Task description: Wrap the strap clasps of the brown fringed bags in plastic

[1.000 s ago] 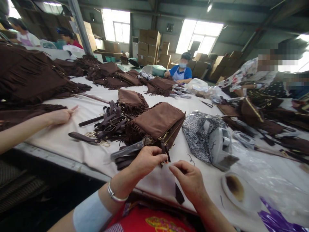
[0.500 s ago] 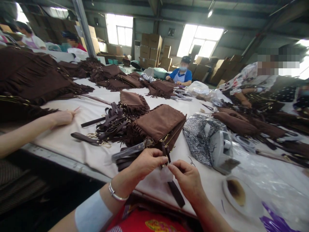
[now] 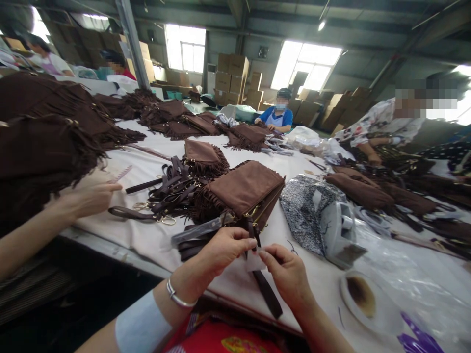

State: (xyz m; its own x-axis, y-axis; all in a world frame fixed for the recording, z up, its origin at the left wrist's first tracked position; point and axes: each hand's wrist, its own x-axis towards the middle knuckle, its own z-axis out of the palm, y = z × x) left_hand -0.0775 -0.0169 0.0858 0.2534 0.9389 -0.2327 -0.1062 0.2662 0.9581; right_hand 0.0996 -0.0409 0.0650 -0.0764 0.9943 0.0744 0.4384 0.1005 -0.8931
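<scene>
Head view: left hand (image 3: 225,250), right hand (image 3: 287,275) angled together, fingers pinching translucent film (image 3: 254,262).

I see strong daylight glaring from tall white glass windows (image 3: 307,66) far beyond both hands (image 3: 230,247); the clear wrinkled plastic sheet (image 3: 415,274), right of them, shines softly. The edges look stretched.

Large industrial hall, walls greenish-grey. Two bright windows (image 3: 306,66) (image 3: 185,49) set in far wall, daylight let in. Small lamp (image 3: 322,24) hung from the dark ceiling beams (image 3: 279,24). Cardboard boxes (image 3: 231,78) stacked below and between windows, more piled toward the right. Slanted grey post (image 3: 133,44) seen beyond the surface's (image 3: 147,240) far left corner. Surface covered in pale cloth (image 3: 128,225), metal edge exposed along near left side. Floor below left too dark to tell.
</scene>
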